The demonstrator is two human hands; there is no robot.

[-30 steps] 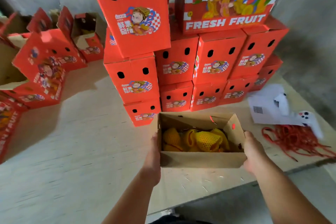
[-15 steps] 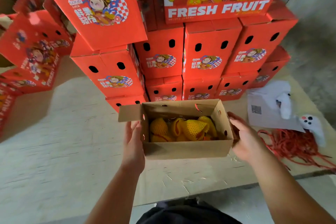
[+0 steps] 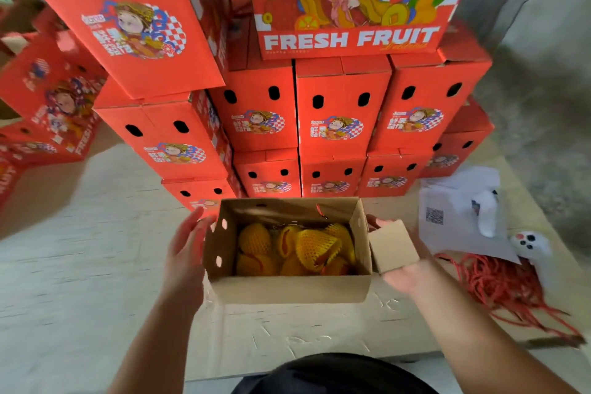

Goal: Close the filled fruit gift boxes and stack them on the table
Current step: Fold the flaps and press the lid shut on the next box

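Note:
An open gift box (image 3: 287,289) with a brown inside stands on the table (image 3: 80,281) in front of me. It is filled with fruits in yellow foam nets (image 3: 307,246). My left hand (image 3: 188,249) lies with straight fingers against the box's left wall. My right hand (image 3: 404,275) is at the right side, palm up under the small right flap (image 3: 393,246), which sticks out sideways. Its fingertips show behind the flap. Right behind the open box rises a stack of closed red boxes (image 3: 339,118).
More red boxes (image 3: 54,99), some open, stand at the left. To the right lie white paper sheets (image 3: 454,217), a white gadget (image 3: 527,246) and a heap of red cords (image 3: 499,285). The table's front edge runs close to my body.
The left flap that stuck out over my left hand is no longer visible. The right flap now sticks out over my right hand. The view has moved closer to the box.

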